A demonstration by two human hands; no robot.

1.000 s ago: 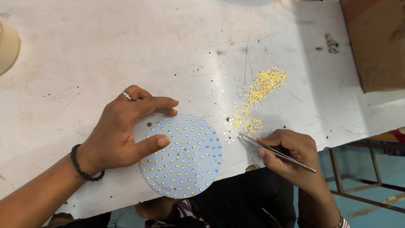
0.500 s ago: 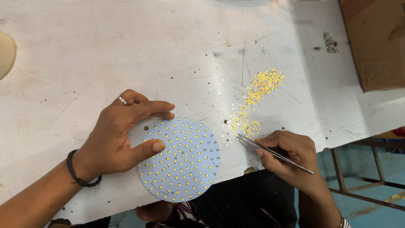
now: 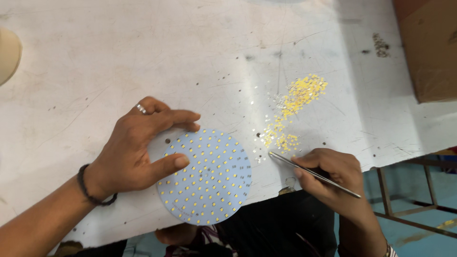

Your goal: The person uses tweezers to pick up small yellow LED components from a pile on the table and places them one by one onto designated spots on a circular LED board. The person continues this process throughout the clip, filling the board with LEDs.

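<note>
- Left hand (image 3: 131,154) lies flat on the white worktop (image 3: 95,62), fingers spread; thumb and forefinger press on the left rim of the round pale-blue board (image 3: 204,177). Grip is open, pinning rather than clasping. A ring on one finger, a dark band at the wrist.
- Board sits at the near edge of the worktop, centre of the scene, partly overhanging it; its face is dotted with small yellow chips in rings.
- Right hand (image 3: 333,176) is closed on thin metal tweezers (image 3: 312,174), held pen-fashion. The tip points left and rests on the worktop just right of the board, at the near end of the loose chips.
- Loose yellow chips (image 3: 295,107) lie in a scattered streak running far-right from the tweezer tip, densest at the far end; no tray or dish holds them.
- Brown cardboard box (image 3: 426,47) at the far right corner; contents not visible.
- Pale rounded object (image 3: 7,54) cut off at the left edge; kind unclear.
</note>
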